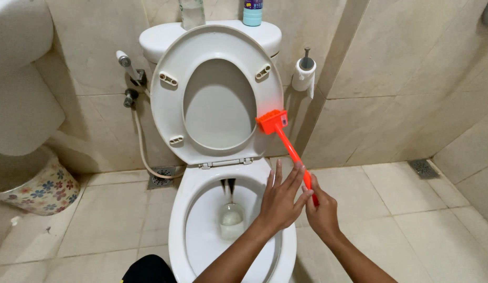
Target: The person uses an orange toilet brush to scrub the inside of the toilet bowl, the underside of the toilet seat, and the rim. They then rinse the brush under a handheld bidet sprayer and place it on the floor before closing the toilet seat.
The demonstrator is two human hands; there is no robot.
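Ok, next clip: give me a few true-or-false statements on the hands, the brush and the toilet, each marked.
1. The right hand grips the handle of the orange brush. True.
2. The left hand is a closed fist. False: its fingers are spread open beside the handle.
3. The toilet seat is raised. True.
4. The brush head is down in the bowl water. False: it is up against the raised seat's edge.
5. A paper roll hangs right of the toilet. True.

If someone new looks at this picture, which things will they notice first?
The bright orange brush stands out, its head against the raised toilet seat, gripped by the right hand. The left hand is spread open beside the handle, above the white toilet bowl.
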